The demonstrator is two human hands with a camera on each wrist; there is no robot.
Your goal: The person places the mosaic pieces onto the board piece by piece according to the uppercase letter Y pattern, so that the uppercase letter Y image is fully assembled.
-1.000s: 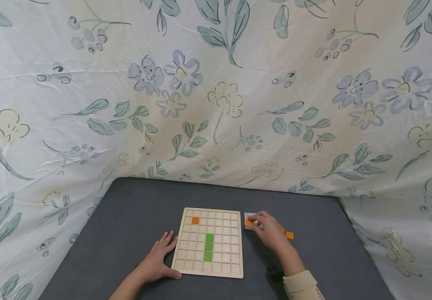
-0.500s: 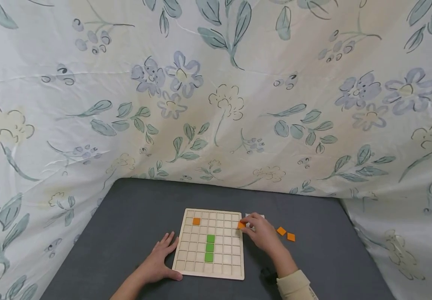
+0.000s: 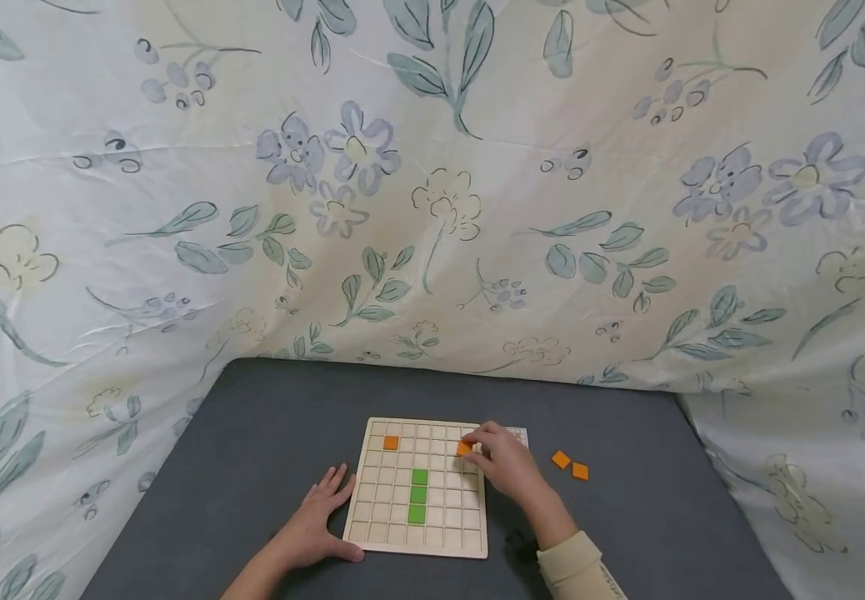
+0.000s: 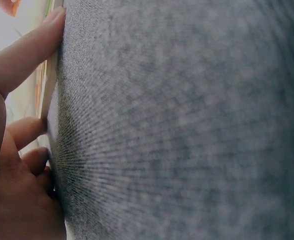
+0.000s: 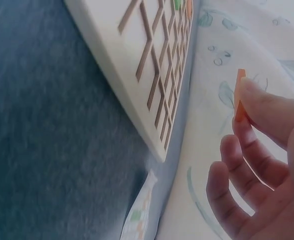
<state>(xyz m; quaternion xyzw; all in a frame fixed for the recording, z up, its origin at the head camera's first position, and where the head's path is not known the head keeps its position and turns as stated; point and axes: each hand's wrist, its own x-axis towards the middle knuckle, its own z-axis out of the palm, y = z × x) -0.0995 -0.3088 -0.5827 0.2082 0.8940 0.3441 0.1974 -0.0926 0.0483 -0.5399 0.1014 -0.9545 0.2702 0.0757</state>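
A wooden grid board (image 3: 447, 536) lies on the dark table. One orange square tile (image 3: 391, 442) sits in a cell near its upper left, and green tiles (image 3: 418, 495) form a column around the middle. My left hand (image 3: 314, 518) rests with spread fingers against the board's left edge, its thumb at the near corner. Above the board's upper right, my right hand (image 3: 509, 463) pinches another orange tile (image 5: 240, 95) between thumb and index finger. In the right wrist view that tile is held up, seen edge-on, with the other fingers loosely bent.
Two loose orange tiles (image 3: 571, 465) lie on the table right of the board. A printed card (image 3: 520, 435) shows partly behind the right hand. Floral cloth (image 3: 447, 208) hangs behind and beside the dark table (image 3: 290, 400).
My right hand has lifted the orange tile off the printed card and carried it left, over the board's upper right. My left hand has stayed at the board's edge.
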